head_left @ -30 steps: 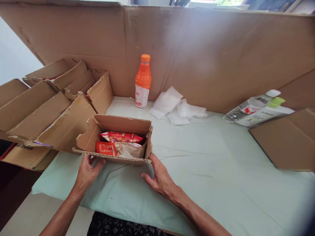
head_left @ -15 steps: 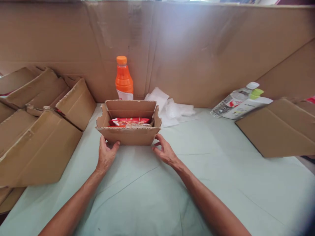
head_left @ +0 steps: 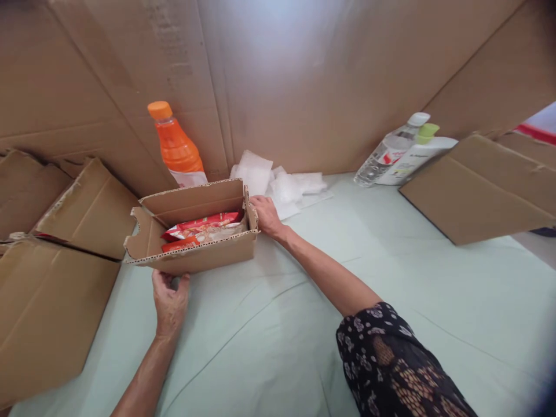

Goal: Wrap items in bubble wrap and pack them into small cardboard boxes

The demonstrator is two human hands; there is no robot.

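A small open cardboard box (head_left: 208,263) stands at a slant on the green cloth, with red snack packets (head_left: 204,225) and a clear-and-orange packet inside. At its lower front left edge is my left hand (head_left: 170,301), thumb against the front and fingertips hidden beneath the corner. My right hand (head_left: 266,215) holds the right end of the box, its fingertips out of sight behind that wall. Right behind the box leans an orange bottle (head_left: 180,147), its lower part covered by the box.
Larger cardboard boxes (head_left: 47,313) crowd the left side. White foam wrap (head_left: 286,188) lies at the back by a tall cardboard wall (head_left: 304,87). A clear water bottle (head_left: 386,153) and a white bottle with green cap (head_left: 417,162) lean beside another cardboard box (head_left: 473,197) on the right.
The box has turned, its right end swinging away from me. My right hand has moved from the front right corner up to the right end. The view has tilted and shifted.
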